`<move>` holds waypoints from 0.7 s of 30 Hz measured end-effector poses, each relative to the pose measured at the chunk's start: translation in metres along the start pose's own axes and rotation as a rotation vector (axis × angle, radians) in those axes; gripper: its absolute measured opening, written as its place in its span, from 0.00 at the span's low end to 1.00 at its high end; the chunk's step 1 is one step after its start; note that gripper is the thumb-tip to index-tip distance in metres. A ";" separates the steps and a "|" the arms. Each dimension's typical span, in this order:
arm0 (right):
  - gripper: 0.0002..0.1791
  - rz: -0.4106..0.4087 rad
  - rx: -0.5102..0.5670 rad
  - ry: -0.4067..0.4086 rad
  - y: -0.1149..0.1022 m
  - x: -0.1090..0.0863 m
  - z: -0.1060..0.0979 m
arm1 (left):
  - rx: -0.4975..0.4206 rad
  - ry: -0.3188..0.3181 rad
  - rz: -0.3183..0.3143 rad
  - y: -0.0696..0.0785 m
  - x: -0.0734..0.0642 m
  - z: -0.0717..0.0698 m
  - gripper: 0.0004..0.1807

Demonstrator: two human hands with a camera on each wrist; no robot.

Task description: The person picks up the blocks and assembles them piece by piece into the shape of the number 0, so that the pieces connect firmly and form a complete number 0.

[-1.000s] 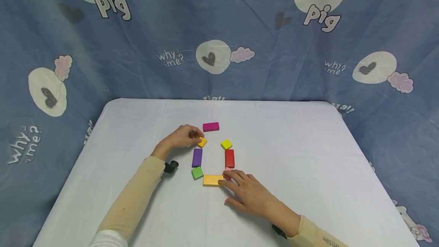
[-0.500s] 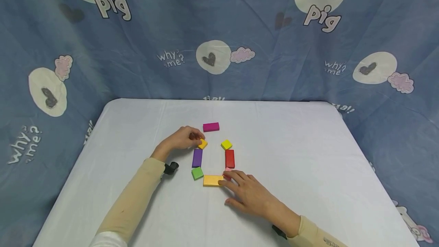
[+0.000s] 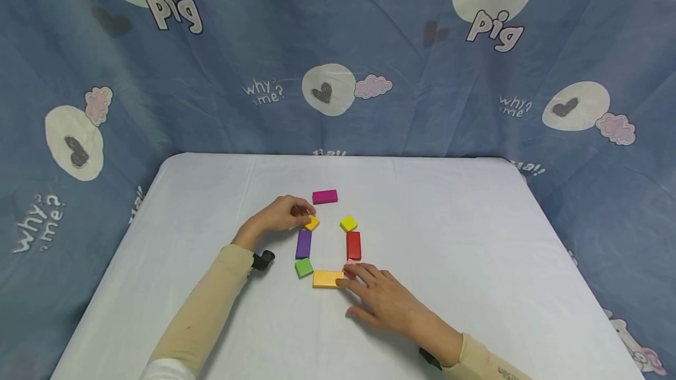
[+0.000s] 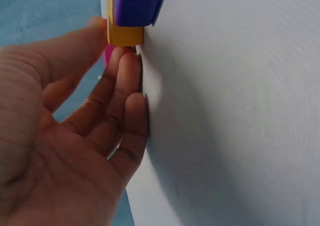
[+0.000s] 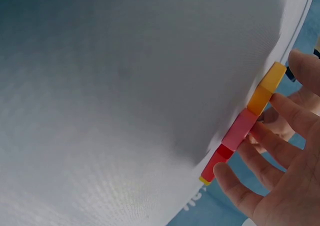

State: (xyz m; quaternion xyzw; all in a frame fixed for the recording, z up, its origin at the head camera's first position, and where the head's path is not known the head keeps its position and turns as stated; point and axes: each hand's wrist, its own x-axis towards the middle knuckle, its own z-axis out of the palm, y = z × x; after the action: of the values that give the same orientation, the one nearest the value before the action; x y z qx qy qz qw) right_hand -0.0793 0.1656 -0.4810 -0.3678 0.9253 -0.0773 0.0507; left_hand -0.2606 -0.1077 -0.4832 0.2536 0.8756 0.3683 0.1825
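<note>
My left hand (image 3: 281, 214) pinches a small orange block (image 3: 313, 224) between thumb and fingers, right at the far end of the purple block (image 3: 303, 244). In the left wrist view, the thumb tip presses the side of that orange block (image 4: 126, 36), and the other fingers lie along the tabletop. Fingers fairly straight, my right hand (image 3: 384, 299) rests its fingertips at the pink block (image 5: 240, 129) and the right end of the long yellow-orange block (image 3: 326, 279). The pink block is mostly covered by fingers in the head view.
A green block (image 3: 303, 268) lies at the purple block's near end. Opposite stand a red block (image 3: 353, 246) and a small yellow block (image 3: 348, 223). Farther back lies a magenta block (image 3: 324, 197). All sit on a white-covered table (image 3: 449, 221) with a blue printed curtain (image 3: 401, 122) behind.
My left hand has drawn the orange block slightly nearer, toward the purple block's end. My right hand and the other blocks stay where they were.
</note>
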 end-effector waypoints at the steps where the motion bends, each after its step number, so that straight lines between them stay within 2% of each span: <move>1: 0.31 0.000 0.001 -0.001 0.000 0.000 0.000 | 0.004 0.017 0.000 -0.001 0.001 0.000 0.11; 3: 0.31 0.001 0.002 -0.002 0.000 0.000 0.001 | 0.015 0.070 -0.004 -0.002 0.002 0.000 0.12; 8: 0.31 -0.005 -0.001 0.015 0.000 -0.001 0.001 | 0.014 0.251 -0.023 -0.007 0.013 0.002 0.14; 11: 0.31 -0.010 -0.004 0.029 0.001 -0.001 0.001 | 0.022 0.318 -0.023 -0.009 0.021 0.003 0.15; 14: 0.30 -0.012 -0.005 0.037 0.001 -0.001 0.000 | 0.050 0.331 -0.036 -0.010 0.029 0.004 0.16; 21: 0.30 -0.012 0.003 0.032 0.001 -0.001 0.000 | 0.070 0.268 -0.073 -0.009 0.042 0.006 0.18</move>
State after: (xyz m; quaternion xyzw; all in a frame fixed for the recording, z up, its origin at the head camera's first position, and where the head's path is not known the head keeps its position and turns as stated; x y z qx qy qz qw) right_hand -0.0792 0.1667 -0.4813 -0.3720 0.9237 -0.0848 0.0359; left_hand -0.2941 -0.0853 -0.4993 0.1765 0.9130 0.3613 0.0681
